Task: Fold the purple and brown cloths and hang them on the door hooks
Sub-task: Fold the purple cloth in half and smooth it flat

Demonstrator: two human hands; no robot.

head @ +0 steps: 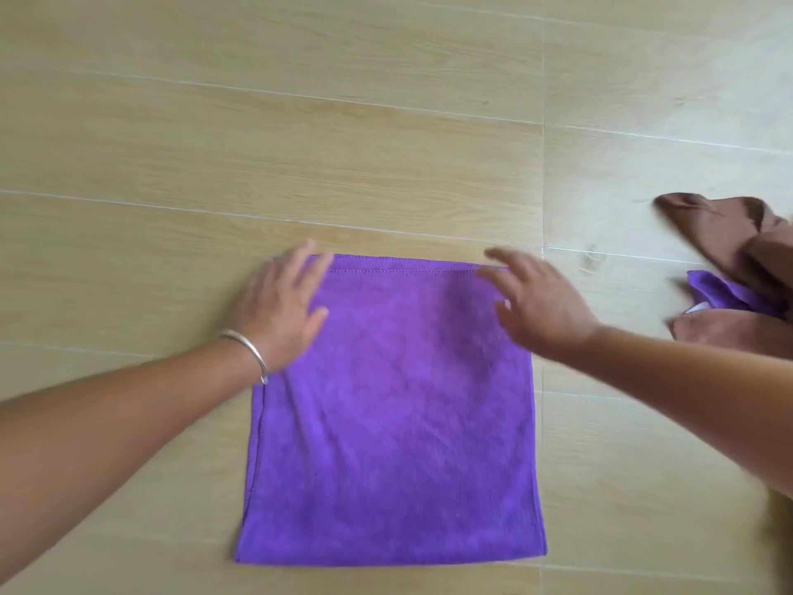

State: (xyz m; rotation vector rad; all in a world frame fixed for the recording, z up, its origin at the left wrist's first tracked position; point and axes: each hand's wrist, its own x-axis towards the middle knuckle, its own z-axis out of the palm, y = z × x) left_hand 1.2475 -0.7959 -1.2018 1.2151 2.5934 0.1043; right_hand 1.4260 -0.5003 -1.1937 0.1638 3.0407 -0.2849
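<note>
A purple cloth (394, 423) lies spread flat and square on the wood-look floor in the middle of the head view. My left hand (279, 311), with a silver bangle on its wrist, rests flat with straight fingers on the cloth's far left corner. My right hand (536, 307) hovers blurred over the far right corner, fingers spread and holding nothing. At the right edge a crumpled brown cloth (729, 238) lies in a heap with a second purple cloth (725, 294) partly under it.
The floor (257, 143) is pale wood-look tile with thin grout lines. A lighter tile section lies to the right, where the heap of cloths sits. No door or hooks are in view.
</note>
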